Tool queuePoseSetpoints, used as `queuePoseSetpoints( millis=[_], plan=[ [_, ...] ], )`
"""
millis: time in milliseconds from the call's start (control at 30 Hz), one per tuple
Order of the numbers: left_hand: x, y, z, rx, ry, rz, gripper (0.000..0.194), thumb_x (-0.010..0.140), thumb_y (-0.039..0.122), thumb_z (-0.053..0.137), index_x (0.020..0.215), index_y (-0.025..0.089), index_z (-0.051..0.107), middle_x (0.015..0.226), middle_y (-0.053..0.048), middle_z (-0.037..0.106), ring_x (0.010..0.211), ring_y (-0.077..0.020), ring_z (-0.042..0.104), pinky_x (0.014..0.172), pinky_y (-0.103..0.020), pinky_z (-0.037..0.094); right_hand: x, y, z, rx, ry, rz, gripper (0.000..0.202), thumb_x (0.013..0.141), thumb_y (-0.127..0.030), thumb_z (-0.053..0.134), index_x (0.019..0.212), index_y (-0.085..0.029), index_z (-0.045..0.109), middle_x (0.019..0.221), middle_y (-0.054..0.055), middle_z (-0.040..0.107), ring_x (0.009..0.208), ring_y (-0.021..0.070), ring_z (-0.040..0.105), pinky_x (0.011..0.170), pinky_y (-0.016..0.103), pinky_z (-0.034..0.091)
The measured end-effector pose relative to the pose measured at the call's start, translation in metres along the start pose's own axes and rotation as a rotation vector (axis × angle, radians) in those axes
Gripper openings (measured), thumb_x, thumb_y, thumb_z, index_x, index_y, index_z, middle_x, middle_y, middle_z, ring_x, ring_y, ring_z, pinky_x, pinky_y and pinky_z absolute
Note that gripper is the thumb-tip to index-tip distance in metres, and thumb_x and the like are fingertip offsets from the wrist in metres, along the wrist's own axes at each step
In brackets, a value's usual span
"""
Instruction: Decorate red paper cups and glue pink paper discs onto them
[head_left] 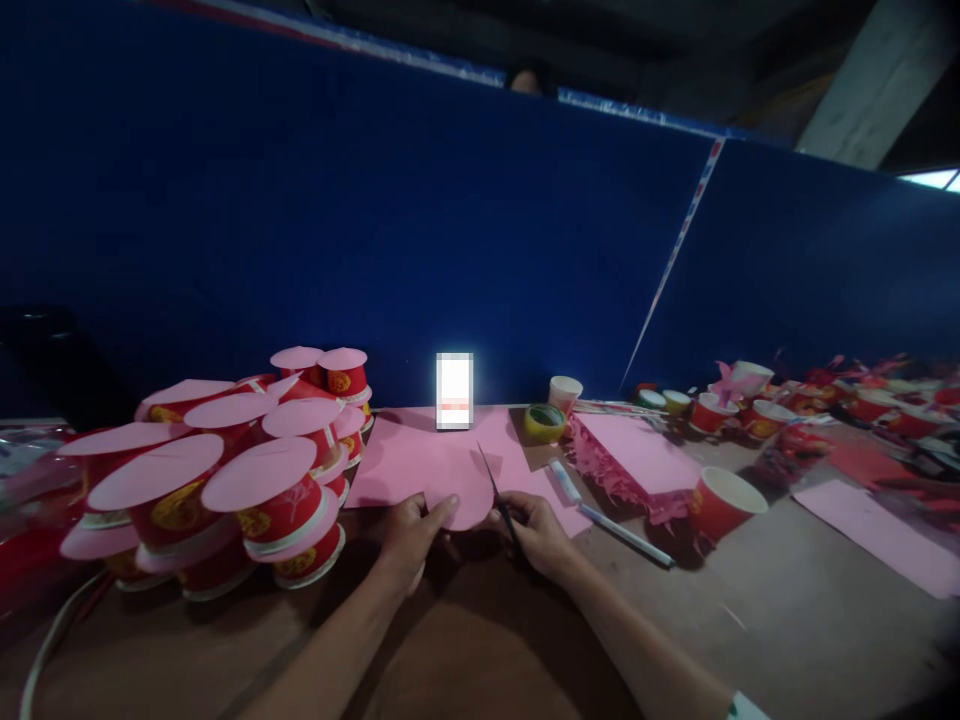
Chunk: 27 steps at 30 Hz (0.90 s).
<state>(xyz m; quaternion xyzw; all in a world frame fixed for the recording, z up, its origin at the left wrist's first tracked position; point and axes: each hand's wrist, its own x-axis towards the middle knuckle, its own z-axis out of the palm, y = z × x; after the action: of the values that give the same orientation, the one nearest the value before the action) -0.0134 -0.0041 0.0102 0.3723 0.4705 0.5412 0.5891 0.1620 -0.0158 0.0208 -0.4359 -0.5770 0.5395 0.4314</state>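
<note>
Between thumb and fingers, my left hand point(414, 532) pinches a pink paper disc point(468, 494) by its left edge. My right hand point(534, 530) grips a pair of scissors point(491, 478), whose dark blades point up and away beside the disc's right edge. The handles are mostly covered by the fingers. Beneath and beyond the disc, pink paper sheets point(397, 455) lie flat on the table. A lit phone point(454, 392) with a blurred screen stands upright at their far edge. A marker pen point(628, 536) lies to the right of my right hand.
Stacked red paper cups point(289, 515) topped with pink discs fill the left side. To the right are a tape roll point(545, 424), a pink paper stack point(637, 452) and a red cup point(726, 503). A blue partition point(420, 220) rises behind; part of a person's head point(529, 80) shows above it.
</note>
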Motion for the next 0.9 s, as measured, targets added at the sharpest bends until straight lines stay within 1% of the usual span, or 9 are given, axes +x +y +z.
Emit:
queuePoseSetpoints(
  millis=[133, 267, 467, 500, 567, 600, 667, 733, 900],
  plan=[
    [0.000, -0.002, -0.001, 0.029, -0.019, 0.009, 0.038, 0.057, 0.045, 0.074, 0.073, 0.012, 0.064, 0.056, -0.001, 0.062, 0.043, -0.0117, 0.051, 0.039, -0.023, 0.040, -0.002, -0.002, 0.002, -0.001, 0.014, -0.009, 0.034, 0.071, -0.046, 0.066, 0.086, -0.015, 0.063, 0.050, -0.006, 0.048, 0.039, 0.0060, 0.039, 0.037, 0.018, 0.031],
    [0.000, -0.002, -0.001, 0.075, 0.019, 0.048, 0.037, 0.056, 0.042, 0.076, 0.074, 0.012, 0.064, 0.058, -0.001, 0.063, 0.048, -0.0121, 0.054, 0.044, -0.023, 0.042, -0.001, -0.002, 0.002, -0.012, 0.072, 0.003, 0.036, 0.072, -0.048, 0.063, 0.087, -0.015, 0.060, 0.049, -0.007, 0.046, 0.037, 0.0061, 0.039, 0.035, 0.017, 0.031],
    [0.002, -0.006, -0.003, 0.077, 0.021, 0.153, 0.033, 0.057, 0.038, 0.076, 0.074, 0.013, 0.063, 0.060, -0.001, 0.065, 0.049, -0.0122, 0.055, 0.052, -0.025, 0.044, 0.005, 0.008, -0.006, -0.139, 0.232, -0.065, 0.040, 0.074, -0.040, 0.059, 0.106, -0.019, 0.046, 0.050, -0.009, 0.050, 0.039, 0.0101, 0.044, 0.036, 0.018, 0.031],
    [0.003, -0.008, -0.003, 0.078, 0.022, 0.162, 0.034, 0.057, 0.038, 0.076, 0.076, 0.013, 0.063, 0.062, -0.001, 0.066, 0.051, -0.0130, 0.056, 0.053, -0.025, 0.044, 0.005, 0.010, -0.007, -0.181, 0.259, -0.091, 0.037, 0.074, -0.038, 0.059, 0.102, -0.020, 0.045, 0.050, -0.009, 0.050, 0.039, 0.0104, 0.044, 0.037, 0.018, 0.030],
    [0.004, -0.010, -0.003, 0.081, 0.031, 0.179, 0.037, 0.057, 0.039, 0.076, 0.081, 0.013, 0.064, 0.067, -0.003, 0.068, 0.056, -0.0143, 0.059, 0.055, -0.025, 0.045, 0.006, 0.012, -0.010, -0.285, 0.330, -0.156, 0.022, 0.074, -0.036, 0.058, 0.083, -0.021, 0.046, 0.050, -0.009, 0.046, 0.043, 0.0103, 0.043, 0.040, 0.019, 0.030],
    [0.005, -0.011, -0.003, 0.079, 0.035, 0.191, 0.038, 0.057, 0.039, 0.075, 0.082, 0.013, 0.064, 0.070, -0.003, 0.068, 0.059, -0.0148, 0.060, 0.057, -0.025, 0.046, 0.006, 0.012, -0.011, -0.347, 0.366, -0.183, 0.020, 0.074, -0.036, 0.057, 0.072, -0.021, 0.044, 0.049, -0.008, 0.044, 0.045, 0.0101, 0.042, 0.042, 0.020, 0.029],
    [0.006, -0.012, -0.003, 0.072, 0.036, 0.206, 0.037, 0.057, 0.037, 0.076, 0.082, 0.013, 0.065, 0.072, -0.004, 0.069, 0.064, -0.0156, 0.062, 0.063, -0.026, 0.048, 0.007, 0.010, -0.013, -0.459, 0.423, -0.212, 0.029, 0.073, -0.036, 0.056, 0.058, -0.021, 0.037, 0.049, -0.007, 0.039, 0.048, 0.0102, 0.039, 0.045, 0.021, 0.028],
    [0.007, -0.012, -0.003, 0.071, 0.029, 0.204, 0.035, 0.055, 0.036, 0.077, 0.079, 0.012, 0.066, 0.072, -0.004, 0.069, 0.066, -0.0160, 0.063, 0.067, -0.027, 0.048, 0.008, 0.008, -0.015, -0.522, 0.445, -0.207, 0.034, 0.072, -0.038, 0.058, 0.054, -0.021, 0.034, 0.049, -0.007, 0.037, 0.049, 0.0106, 0.037, 0.047, 0.022, 0.028],
    [0.009, -0.014, -0.003, 0.058, 0.010, 0.208, 0.034, 0.055, 0.036, 0.077, 0.076, 0.012, 0.066, 0.075, -0.006, 0.070, 0.069, -0.0172, 0.064, 0.071, -0.029, 0.048, 0.008, 0.007, -0.016, -0.515, 0.464, -0.211, 0.032, 0.072, -0.042, 0.059, 0.057, -0.021, 0.040, 0.052, -0.005, 0.044, 0.051, 0.0120, 0.041, 0.049, 0.023, 0.028]
  ],
)
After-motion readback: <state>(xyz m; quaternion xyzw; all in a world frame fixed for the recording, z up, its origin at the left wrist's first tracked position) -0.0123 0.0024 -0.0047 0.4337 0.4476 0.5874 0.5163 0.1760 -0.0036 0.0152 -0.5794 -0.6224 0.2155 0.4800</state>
